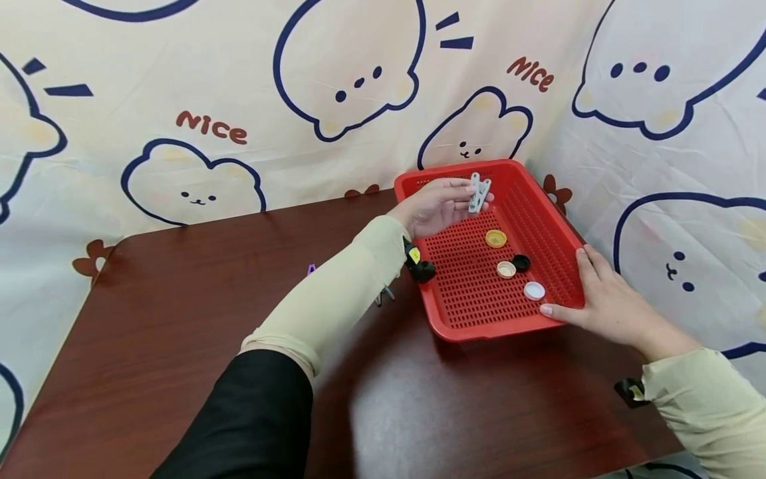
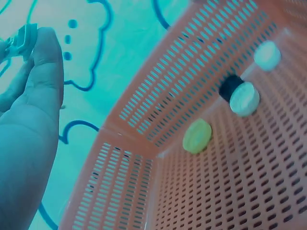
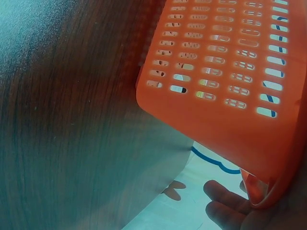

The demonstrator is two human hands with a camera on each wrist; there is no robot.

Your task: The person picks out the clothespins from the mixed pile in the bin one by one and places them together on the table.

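My left hand (image 1: 439,205) pinches a pale grey-white clothespin (image 1: 479,193) between thumb and fingers, above the far left part of a red plastic basket (image 1: 473,329). In the left wrist view the same clothespin (image 2: 25,42) shows at the fingertips. On the basket floor lie a yellow cap (image 1: 495,239), a cream cap (image 1: 505,269), a black cap (image 1: 521,263) and a white cap (image 1: 534,291). My right hand (image 1: 619,303) grips the basket's near right corner, thumb on the near rim and fingers along the right side. Its fingers (image 3: 225,215) show below the rim in the right wrist view.
The basket stands tilted on a dark brown wooden table (image 1: 179,319). Partly hidden by my left forearm are a small purple piece (image 1: 311,269) and a greyish piece (image 1: 385,294). A cartoon-printed cloth (image 1: 335,159) rises behind the table and at the right.
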